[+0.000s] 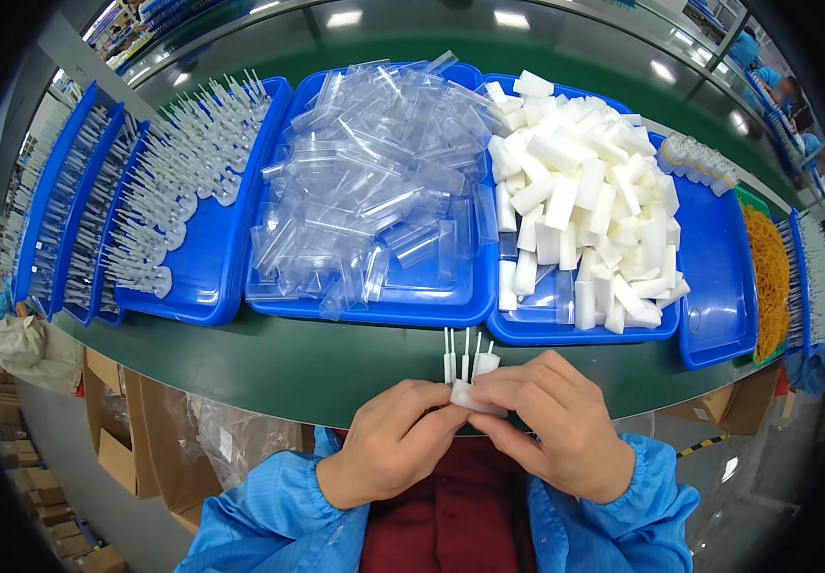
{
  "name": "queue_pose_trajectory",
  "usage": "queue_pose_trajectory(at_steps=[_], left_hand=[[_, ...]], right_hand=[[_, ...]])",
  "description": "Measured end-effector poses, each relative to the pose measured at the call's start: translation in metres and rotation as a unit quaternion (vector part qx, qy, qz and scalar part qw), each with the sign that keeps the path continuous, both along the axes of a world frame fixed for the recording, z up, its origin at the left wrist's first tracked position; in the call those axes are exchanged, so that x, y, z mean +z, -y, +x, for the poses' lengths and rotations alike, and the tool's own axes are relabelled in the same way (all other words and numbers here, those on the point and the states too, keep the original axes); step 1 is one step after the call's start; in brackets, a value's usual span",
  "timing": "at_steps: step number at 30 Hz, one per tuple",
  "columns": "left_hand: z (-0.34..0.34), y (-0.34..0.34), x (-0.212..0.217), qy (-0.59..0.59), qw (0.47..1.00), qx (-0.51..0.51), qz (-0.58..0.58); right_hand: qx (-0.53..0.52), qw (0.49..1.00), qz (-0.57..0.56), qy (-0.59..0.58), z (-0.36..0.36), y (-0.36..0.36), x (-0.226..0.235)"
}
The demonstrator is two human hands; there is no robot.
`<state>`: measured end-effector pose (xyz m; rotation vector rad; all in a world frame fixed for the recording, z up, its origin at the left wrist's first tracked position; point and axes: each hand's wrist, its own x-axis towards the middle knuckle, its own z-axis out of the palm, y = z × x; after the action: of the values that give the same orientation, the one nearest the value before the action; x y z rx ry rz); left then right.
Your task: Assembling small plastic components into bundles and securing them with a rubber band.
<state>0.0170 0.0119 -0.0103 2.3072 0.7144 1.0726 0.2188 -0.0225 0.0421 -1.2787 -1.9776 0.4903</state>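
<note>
My left hand [396, 441] and my right hand [558, 426] meet at the near edge of the green table, fingertips closed together. Between them is a white foam piece [475, 398], pinched by my right fingers and touched by my left fingertips. Several thin white rods [466, 355] stand upright just beyond the foam, part of a white pronged piece whose base is hidden by my fingers. Beyond my hands, a blue tray [565, 333] holds a heap of white foam blocks [589, 196]. Beside it, another blue tray [374, 307] is heaped with clear plastic sleeves [365, 181].
At left, a blue tray [204, 272] holds rows of white pronged pieces [150, 229], with more stacked trays beside it. A blue tray [718, 286] at right has small bundles [697, 162] at its far end. Orange rubber bands [766, 277] fill a green basket. Cardboard boxes [159, 439] stand below.
</note>
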Motion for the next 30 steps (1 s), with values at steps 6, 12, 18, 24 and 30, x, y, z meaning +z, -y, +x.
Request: queue_pose_trajectory(at_steps=[6,12,18,24,30], left_hand=[[-0.003,0.004,0.001,-0.008,1.000,-0.006,0.018],[-0.002,0.000,0.004,-0.029,0.999,0.001,0.032],[-0.002,0.004,0.005,-0.039,0.998,-0.016,0.045],[-0.004,0.005,0.006,-0.049,0.998,-0.017,0.041],[-0.008,0.005,0.002,-0.055,0.997,-0.029,0.039]], right_hand=[[0.008,0.996,-0.071,-0.059,0.003,0.003,0.006],[-0.026,0.970,-0.186,-0.153,0.004,0.003,0.006],[-0.056,0.949,-0.223,-0.218,-0.004,0.006,-0.001],[0.002,0.959,-0.207,-0.196,0.001,0.004,0.004],[-0.043,0.923,-0.248,-0.291,0.006,0.007,0.002]])
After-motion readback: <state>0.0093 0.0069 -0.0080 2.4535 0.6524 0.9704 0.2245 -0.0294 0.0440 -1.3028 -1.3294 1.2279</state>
